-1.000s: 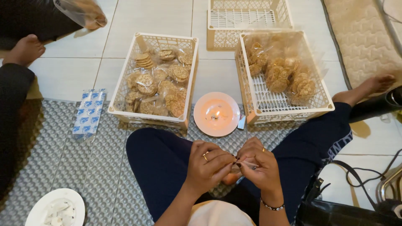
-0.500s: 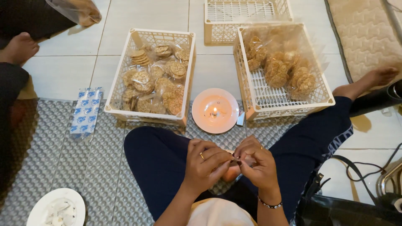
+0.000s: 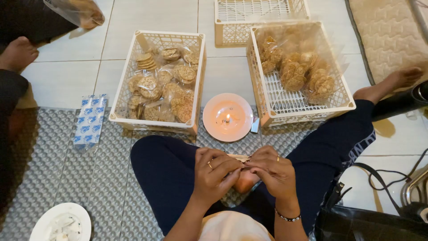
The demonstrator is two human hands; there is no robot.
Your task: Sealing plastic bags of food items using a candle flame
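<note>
While the person sits cross-legged low in the frame, both hands meet over the lap at centre bottom. Left hand [image 3: 218,172], ring on one finger, curls its fingers [image 3: 232,166] onto a small clear packet [image 3: 240,158]; right hand [image 3: 273,172], bead bracelet at the wrist, pinches the same packet from the other side. Fingers of both hands clenched on it, tips touching. Packet contents mostly hidden by the hands.

Lower left corner: white plate [image 3: 42,223] with pale scraps. Grey bumpy mat [image 3: 89,178] under the person. Left of centre on the mat: blue-and-white sachet strip [image 3: 90,120].

Just beyond the knees, centre: lit candle [image 3: 228,117] in a round white dish, flame burning.

Left of the candle: cream crate [image 3: 129,80] full of bagged round crackers. Right of the candle: second crate [image 3: 307,105], clear bags of crackers piled toward its far side. Third crate [image 3: 261,11], top centre, behind both.

Right edge: the person's bare foot on tile. Upper left: another person's foot [image 3: 18,53] and dark sleeve.
</note>
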